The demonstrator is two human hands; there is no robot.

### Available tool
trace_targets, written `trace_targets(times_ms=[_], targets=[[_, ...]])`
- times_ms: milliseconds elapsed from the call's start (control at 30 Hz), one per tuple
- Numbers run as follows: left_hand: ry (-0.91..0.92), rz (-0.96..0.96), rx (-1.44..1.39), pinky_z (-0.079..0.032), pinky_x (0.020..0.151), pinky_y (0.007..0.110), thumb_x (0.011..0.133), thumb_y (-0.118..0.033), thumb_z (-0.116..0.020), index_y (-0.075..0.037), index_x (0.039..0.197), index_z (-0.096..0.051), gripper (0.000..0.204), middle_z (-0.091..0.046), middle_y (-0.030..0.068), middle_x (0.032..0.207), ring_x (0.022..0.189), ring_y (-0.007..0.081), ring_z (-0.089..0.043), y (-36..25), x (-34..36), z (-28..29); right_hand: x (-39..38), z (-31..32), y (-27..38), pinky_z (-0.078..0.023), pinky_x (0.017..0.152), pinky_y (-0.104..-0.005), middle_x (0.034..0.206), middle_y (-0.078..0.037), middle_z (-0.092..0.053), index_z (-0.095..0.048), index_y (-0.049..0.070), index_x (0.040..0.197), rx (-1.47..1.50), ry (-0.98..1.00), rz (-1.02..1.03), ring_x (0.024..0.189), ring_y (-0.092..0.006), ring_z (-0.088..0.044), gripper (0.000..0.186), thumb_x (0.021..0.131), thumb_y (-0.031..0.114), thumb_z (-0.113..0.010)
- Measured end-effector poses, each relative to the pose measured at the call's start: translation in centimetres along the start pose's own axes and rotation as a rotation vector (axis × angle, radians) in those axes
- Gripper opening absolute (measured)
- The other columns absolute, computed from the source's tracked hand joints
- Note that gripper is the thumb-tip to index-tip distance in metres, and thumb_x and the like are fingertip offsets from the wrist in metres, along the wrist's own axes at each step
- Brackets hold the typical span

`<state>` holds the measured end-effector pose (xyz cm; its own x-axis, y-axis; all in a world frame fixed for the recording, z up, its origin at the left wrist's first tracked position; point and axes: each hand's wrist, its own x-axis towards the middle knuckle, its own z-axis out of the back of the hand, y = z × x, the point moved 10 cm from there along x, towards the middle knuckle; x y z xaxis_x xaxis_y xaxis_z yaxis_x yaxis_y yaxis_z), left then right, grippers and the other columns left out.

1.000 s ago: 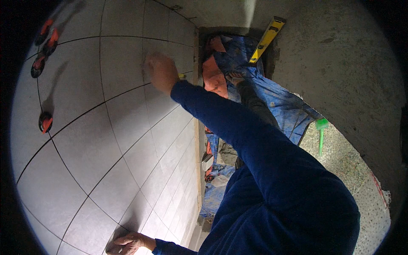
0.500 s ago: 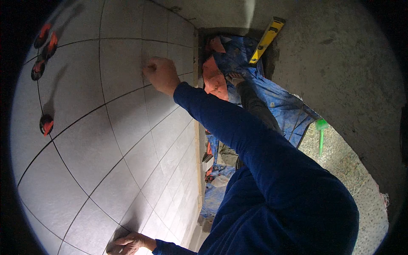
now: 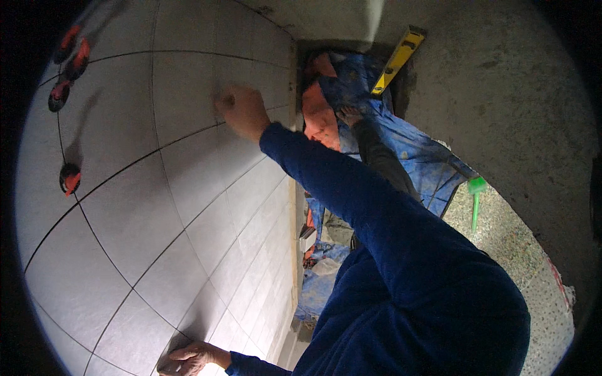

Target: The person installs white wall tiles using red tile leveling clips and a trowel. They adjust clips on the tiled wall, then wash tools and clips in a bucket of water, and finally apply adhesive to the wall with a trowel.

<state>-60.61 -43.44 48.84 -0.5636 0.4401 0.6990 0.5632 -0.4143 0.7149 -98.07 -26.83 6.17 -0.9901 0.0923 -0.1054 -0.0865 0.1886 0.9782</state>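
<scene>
My right hand (image 3: 243, 111) is raised to the tiled wall (image 3: 119, 207). Its fingers are curled together close to a joint between two pale tiles. Whatever they pinch, if anything, is hidden or too small to name. Lower down, at the bottom edge of the view, my left hand (image 3: 190, 358) is bent against the same wall. Its fingers close around something dark that I cannot make out. Dark joint lines run between the tiles.
Several red-and-black round tile spacer knobs (image 3: 70, 179) sit on joints at the far left. A yellow spirit level (image 3: 399, 61) leans at the back. Blue sheeting (image 3: 417, 153), orange-pink material (image 3: 318, 113) and a green brush (image 3: 476, 186) lie below. A rough grey wall (image 3: 501, 94) stands right.
The whole view has shifted slightly. My right hand stays curled near the same joint, with only a small movement. My left hand keeps its place on the wall.
</scene>
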Motion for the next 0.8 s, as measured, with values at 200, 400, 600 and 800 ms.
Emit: trace_targets(times_ms=[200, 400, 600, 800], targets=[[0.077, 0.184, -0.085, -0.032, 0.106, 0.060, 0.105, -0.055, -0.045, -0.002, 0.142, -0.052, 0.065, -0.043, 0.0273, 0.149, 0.133, 0.0436, -0.041, 0.7, -0.6, -0.4, -0.7, 0.4, -0.4, -0.051, 0.072, -0.0473, 0.082, -0.022, -0.070, -0.070, -0.002, 0.088, -0.203, 0.118, 0.063, 0.072, -0.0382, -0.066, 0.023, 0.091, 0.020, -0.068], [0.066, 0.184, -0.079, -0.033, 0.105, 0.060, 0.106, -0.050, -0.046, -0.001, 0.141, -0.052, 0.061, -0.041, 0.0297, 0.149, 0.132, 0.0453, -0.041, 0.1, -0.2, -0.1, 15.1, 5.6, 3.5, -0.051, 0.074, -0.0479, 0.085, -0.023, -0.070, -0.070, -0.003, 0.102, -0.549, -0.097, 0.210, 0.075, -0.0381, -0.066, 0.029, 0.102, 0.022, -0.056], [0.067, 0.188, -0.105, -0.032, 0.106, 0.061, 0.106, -0.047, -0.046, 0.002, 0.141, -0.051, 0.061, -0.039, 0.0320, 0.151, 0.135, 0.0472, -0.039, -0.1, -0.1, -0.2, 19.2, 6.6, 9.6, -0.055, 0.087, -0.0475, 0.107, -0.022, -0.071, -0.072, 0.001, 0.115, -0.571, -0.306, 0.351, 0.095, -0.0376, -0.070, 0.028, 0.103, 0.019, -0.054], [0.091, 0.199, -0.107, -0.031, 0.107, 0.062, 0.106, -0.046, -0.046, 0.003, 0.141, -0.050, 0.061, -0.039, 0.0326, 0.151, 0.134, 0.0474, -0.039, -0.6, 0.3, -0.2, 14.9, 6.5, 2.8, -0.053, 0.091, -0.0535, 0.115, -0.023, -0.070, -0.073, 0.006, 0.114, -0.603, -0.036, 0.200, 0.105, -0.0459, -0.066, 0.026, 0.097, 0.020, -0.058]])
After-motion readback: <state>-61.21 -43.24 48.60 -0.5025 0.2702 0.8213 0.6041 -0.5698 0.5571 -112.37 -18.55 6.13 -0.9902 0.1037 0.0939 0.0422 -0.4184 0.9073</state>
